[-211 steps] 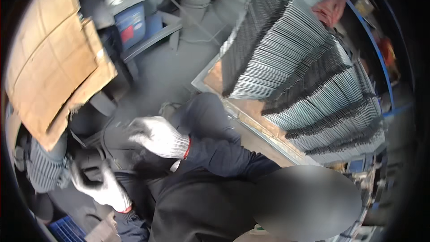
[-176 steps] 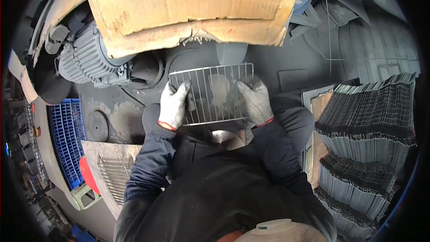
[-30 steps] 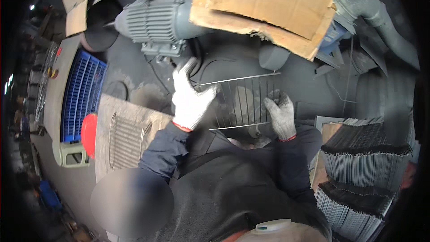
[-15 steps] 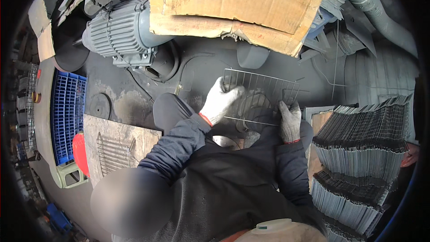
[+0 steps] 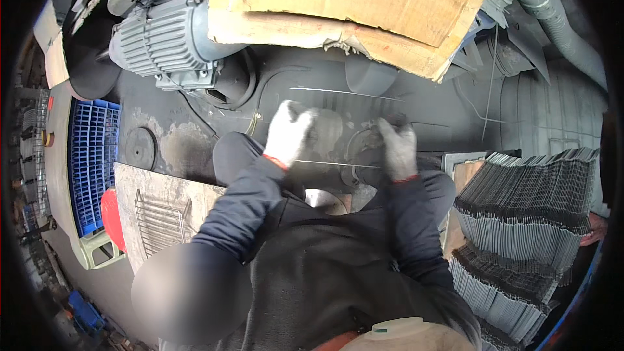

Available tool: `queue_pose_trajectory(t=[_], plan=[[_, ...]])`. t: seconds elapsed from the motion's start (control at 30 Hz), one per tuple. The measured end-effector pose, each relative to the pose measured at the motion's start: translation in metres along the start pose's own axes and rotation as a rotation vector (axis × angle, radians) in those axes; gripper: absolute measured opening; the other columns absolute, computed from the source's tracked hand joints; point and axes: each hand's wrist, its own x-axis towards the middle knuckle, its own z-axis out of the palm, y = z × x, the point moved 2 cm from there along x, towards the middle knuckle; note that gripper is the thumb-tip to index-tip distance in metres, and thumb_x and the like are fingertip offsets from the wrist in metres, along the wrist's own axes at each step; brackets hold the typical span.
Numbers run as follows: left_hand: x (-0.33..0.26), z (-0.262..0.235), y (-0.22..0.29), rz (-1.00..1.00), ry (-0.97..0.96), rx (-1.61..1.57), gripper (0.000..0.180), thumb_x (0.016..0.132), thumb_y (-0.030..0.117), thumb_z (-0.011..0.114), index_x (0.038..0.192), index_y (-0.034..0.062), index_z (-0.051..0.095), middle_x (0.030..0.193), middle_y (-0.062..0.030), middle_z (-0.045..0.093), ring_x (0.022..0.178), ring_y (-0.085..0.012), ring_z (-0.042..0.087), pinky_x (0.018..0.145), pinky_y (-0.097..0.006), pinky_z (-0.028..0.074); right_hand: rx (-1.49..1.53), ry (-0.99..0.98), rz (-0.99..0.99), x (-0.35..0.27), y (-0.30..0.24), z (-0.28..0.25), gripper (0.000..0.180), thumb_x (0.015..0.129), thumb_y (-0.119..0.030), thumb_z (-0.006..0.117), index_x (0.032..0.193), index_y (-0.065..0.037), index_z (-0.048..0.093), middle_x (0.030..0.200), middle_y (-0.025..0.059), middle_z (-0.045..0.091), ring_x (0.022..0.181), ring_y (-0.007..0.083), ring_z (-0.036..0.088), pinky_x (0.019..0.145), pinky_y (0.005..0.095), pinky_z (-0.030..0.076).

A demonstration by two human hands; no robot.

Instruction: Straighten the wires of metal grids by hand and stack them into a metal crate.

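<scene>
Both forearms reach forward from the lower edge in dark sleeves, elbows bent. The gloved left hand [image 5: 290, 131] rests on the left side of a wire rack [image 5: 348, 130], its fingers curled over the wires and clamped on them. The gloved right hand [image 5: 396, 148] grips the rack's right side, fingers closed around the wires. The rack is blurred; it lies roughly flat, long axis running left to right, over the dark machine surface [image 5: 188, 136], just below the cardboard sheet [image 5: 344, 0]. A grey electric motor [image 5: 162, 39] sits toward the surface's far left corner. A stack of wire racks [image 5: 526, 214] stands at the right.
</scene>
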Motion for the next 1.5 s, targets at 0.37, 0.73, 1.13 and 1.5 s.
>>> queue_pose_trajectory(t=[0.37, 0.73, 1.13, 1.5], plan=[[0.003, 0.062, 0.009, -0.031, -0.128, -0.091, 0.028, 0.103, 0.016, 0.073, 0.119, -0.001, 0.058, 0.09, -0.0082, 0.068, 0.07, -0.0133, 0.063, 0.061, -0.029, 0.052, 0.014, 0.143, 0.054, -0.008, -0.018, -0.057, 0.019, 0.103, -0.009, 0.069, 0.121, -0.002, 0.067, 0.094, 0.0038, 0.072, 0.074, 0.0151, 0.068, 0.063, 0.0282, 0.055], [-0.003, 0.055, 0.046, -0.161, -0.176, 0.037, 0.032, 0.1, 0.022, 0.076, 0.118, -0.0026, 0.063, 0.095, -0.0081, 0.07, 0.083, -0.0149, 0.064, 0.075, -0.033, 0.055, 0.04, 0.124, 0.119, -0.016, -0.035, -0.046, 0.021, 0.104, -0.013, 0.067, 0.121, 0.0, 0.071, 0.101, 0.0085, 0.075, 0.082, 0.0177, 0.073, 0.068, 0.0315, 0.06], [0.023, -0.015, 0.052, -0.428, -0.254, -0.206, 0.033, 0.1, 0.024, 0.076, 0.116, -0.0008, 0.061, 0.085, -0.0062, 0.066, 0.062, -0.0154, 0.064, 0.055, -0.032, 0.059, -0.182, 0.054, 0.266, -0.002, -0.035, -0.002, 0.026, 0.099, -0.023, 0.078, 0.103, 0.003, 0.077, 0.088, 0.0065, 0.075, 0.074, 0.0154, 0.069, 0.069, 0.0301, 0.055], [0.014, -0.048, 0.031, -0.459, -0.173, -0.157, 0.031, 0.098, 0.024, 0.075, 0.103, -0.003, 0.061, 0.079, -0.0097, 0.066, 0.063, -0.018, 0.067, 0.055, -0.034, 0.059, -0.278, -0.123, 0.216, 0.014, -0.023, 0.02, 0.033, 0.101, -0.016, 0.075, 0.129, 0.002, 0.071, 0.112, 0.0072, 0.076, 0.097, 0.0139, 0.069, 0.09, 0.0278, 0.055]])
